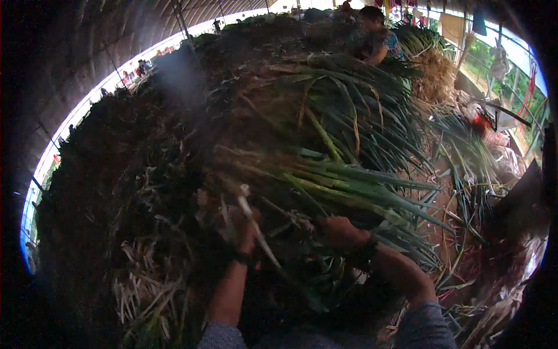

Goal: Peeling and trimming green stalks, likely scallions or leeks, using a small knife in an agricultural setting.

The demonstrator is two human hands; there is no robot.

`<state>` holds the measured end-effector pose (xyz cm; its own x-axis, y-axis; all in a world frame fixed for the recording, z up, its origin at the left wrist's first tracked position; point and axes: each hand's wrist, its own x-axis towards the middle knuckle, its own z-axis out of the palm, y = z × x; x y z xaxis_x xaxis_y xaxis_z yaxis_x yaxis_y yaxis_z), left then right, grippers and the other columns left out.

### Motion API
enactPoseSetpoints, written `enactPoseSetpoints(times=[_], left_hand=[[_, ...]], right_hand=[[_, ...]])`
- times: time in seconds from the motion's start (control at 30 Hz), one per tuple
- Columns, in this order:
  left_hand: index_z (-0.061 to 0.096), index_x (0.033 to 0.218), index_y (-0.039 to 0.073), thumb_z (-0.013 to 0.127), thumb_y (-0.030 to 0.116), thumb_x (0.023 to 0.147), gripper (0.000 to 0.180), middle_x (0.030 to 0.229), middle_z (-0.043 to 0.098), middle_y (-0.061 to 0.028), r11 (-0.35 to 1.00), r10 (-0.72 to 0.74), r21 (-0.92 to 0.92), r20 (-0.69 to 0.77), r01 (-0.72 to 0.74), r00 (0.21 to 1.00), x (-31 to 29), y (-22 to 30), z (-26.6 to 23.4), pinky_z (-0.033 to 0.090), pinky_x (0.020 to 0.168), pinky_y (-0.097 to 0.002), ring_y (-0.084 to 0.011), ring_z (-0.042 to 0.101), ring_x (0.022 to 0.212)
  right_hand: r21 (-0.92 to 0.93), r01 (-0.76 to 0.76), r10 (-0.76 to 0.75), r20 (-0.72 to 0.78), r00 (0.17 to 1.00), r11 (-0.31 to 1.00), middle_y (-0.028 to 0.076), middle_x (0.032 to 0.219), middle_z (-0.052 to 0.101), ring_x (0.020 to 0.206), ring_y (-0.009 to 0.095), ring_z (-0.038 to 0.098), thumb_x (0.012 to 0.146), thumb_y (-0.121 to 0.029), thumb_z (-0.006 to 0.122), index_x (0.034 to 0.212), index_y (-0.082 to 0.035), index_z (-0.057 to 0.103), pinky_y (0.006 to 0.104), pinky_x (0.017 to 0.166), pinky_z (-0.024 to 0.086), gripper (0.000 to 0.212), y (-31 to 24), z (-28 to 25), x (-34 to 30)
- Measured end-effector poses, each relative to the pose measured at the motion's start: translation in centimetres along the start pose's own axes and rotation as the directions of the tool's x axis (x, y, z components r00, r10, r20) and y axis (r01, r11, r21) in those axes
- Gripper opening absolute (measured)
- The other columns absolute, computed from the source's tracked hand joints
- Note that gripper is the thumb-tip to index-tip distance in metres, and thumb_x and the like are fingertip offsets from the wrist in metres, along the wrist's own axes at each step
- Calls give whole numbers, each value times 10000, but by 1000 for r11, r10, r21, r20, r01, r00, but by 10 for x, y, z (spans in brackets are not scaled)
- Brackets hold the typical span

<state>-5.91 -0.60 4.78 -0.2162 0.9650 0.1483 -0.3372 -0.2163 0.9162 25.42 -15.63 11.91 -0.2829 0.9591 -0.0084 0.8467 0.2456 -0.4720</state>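
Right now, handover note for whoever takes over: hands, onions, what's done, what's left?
Left hand: closed on a single green onion stalk, white end up.
Right hand: gripping into the big green onion pile, fingers buried among the stalks.
Loose pale trimmings lie lower left. Another person works at the far end.
Done: one stalk pulled out of the pile. Left: the bulk of the pile looks unsorted.

green onions [349, 186]: green leaves, pale yellow-green stalks, some dry tan blades
single stalk [256, 224]: whitish
cut stems [145, 296]: pale cream against dark ground
sleeves [427, 326]: grey-blue
wristbands [366, 253]: black
straw pile [436, 72]: tan-brown
other person's shirt [390, 41]: blue, patterned
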Motion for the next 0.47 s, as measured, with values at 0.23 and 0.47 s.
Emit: enactPoseSetpoints(times=[0.23,0.47], left_hand=[[528,1057,53,546,308,982,266,923,524,-22,953,-222,233,113,192,968,-70,-36,-6,432,688,-320,-152,505,820],[567,1127,92,581,350,968,303,848,565,25,941,299,174,-28,-290,954,70,143,-37,427,623,-248,-57,494,732]], right_hand=[[-16,29,-25,201,979,999,221,868,675,817,414,666,819,-413,661,1180,-79,586,514,721,538,498,-13,-2,-11],[-57,-120,125,109,986,991,226,863,677,805,410,668,799,-446,666,1117,-57,624,506,717,543,504,-6,-7,-18]])
